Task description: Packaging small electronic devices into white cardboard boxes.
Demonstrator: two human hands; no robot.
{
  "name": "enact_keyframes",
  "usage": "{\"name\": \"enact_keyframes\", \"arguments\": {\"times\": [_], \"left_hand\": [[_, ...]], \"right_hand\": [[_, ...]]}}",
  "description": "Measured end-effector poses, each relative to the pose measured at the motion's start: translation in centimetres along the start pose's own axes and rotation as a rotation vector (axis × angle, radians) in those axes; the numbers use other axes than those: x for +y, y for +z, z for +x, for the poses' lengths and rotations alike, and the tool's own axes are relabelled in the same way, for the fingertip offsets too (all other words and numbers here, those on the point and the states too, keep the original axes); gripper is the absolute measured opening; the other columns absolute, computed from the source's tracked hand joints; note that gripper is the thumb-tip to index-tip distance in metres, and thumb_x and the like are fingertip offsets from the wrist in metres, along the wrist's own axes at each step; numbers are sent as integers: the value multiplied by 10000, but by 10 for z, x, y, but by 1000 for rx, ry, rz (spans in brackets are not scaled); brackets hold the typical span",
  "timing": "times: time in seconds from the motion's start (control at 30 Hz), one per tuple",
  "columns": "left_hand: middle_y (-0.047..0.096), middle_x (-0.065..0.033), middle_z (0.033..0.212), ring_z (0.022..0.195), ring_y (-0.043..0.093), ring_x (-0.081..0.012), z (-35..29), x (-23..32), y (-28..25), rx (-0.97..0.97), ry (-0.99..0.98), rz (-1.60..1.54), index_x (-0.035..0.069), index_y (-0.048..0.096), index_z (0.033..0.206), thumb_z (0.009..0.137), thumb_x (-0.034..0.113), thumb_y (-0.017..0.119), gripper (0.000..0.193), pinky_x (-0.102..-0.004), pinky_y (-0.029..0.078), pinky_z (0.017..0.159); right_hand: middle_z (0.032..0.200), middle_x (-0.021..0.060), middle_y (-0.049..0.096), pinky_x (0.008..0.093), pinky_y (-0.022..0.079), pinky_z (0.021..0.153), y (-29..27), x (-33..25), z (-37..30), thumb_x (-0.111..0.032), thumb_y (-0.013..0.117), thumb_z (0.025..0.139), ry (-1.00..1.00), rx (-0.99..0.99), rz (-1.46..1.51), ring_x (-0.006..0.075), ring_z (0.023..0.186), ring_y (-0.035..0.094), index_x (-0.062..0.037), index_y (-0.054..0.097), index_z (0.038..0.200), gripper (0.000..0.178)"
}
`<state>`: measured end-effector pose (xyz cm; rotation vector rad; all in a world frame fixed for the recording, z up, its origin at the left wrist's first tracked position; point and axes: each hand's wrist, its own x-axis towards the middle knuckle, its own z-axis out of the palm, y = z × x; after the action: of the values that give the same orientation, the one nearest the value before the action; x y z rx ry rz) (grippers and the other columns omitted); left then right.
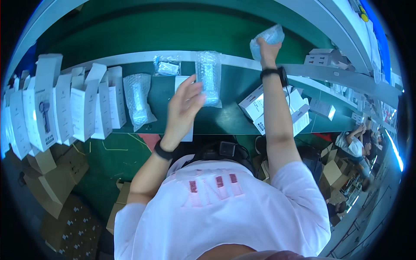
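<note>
At the far right, over the green belt, my right hand (269,51) grips a bubble-wrapped item (273,34); the wrap hides what is inside. My left hand (186,104) is raised above the table with its fingers stretched out and holds nothing. Just right of it lies another bubble-wrapped item (209,80), long and upright in the picture. Partly beneath my left hand is a flat white box (187,136). A third bubble-wrapped item (138,102) lies further left. Behind them sits a small clear bag (168,67) with white contents.
A row of open white boxes (78,108) stands along the table's left side. White boxes (253,104) lie under my right forearm, and another (321,109) is to the right. A white rail (238,62) divides table and belt. Cardboard cartons (60,173) stand below left; other people sit far right.
</note>
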<state>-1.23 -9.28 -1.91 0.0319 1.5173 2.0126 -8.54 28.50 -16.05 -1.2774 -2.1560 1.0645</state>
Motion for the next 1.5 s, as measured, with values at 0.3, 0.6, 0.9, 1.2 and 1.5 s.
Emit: {"name": "enact_keyframes", "arguments": {"times": [0.3,0.6,0.9,1.2,1.5], "left_hand": [[579,-69,1198,1077,537,-130,-17,13,46,-96,-7,-614,8,476,1295,862,106,633,471,-296,414,932],[627,-66,1109,1030,594,-172,-65,33,24,-321,-33,-246,2,526,1233,779,174,695,514,-313,460,903],[541,-99,1260,1123,559,-209,-84,49,36,-264,-526,-442,27,387,1363,717,238,706,750,-357,453,960],[627,-89,1103,987,592,-174,-77,10,25,-375,-46,-58,-3,577,1183,778,262,719,505,-311,465,863],[668,-229,766,791,654,-393,11,-77,-102,377,-312,1047,-42,688,830,819,477,592,528,-444,513,745]], "right_hand": [[1423,221,370,444,374,1002,-177,-189,-244,-174,772,721,-863,-748,-90,347,1244,434,-27,342,1422,835],[945,149,638,296,462,592,-226,-242,-246,-8,749,675,-1417,-580,-10,249,691,574,18,644,1063,403],[1044,183,636,325,457,601,-234,-253,-290,31,717,694,-1318,-692,93,257,681,557,0,605,1105,428],[1230,90,538,313,457,874,-173,-179,-267,-228,819,689,-98,-928,691,205,1027,562,-30,481,1313,736],[1095,97,630,351,489,884,-115,-153,-185,-160,663,871,166,-795,792,192,993,617,-26,583,1136,308]]}}
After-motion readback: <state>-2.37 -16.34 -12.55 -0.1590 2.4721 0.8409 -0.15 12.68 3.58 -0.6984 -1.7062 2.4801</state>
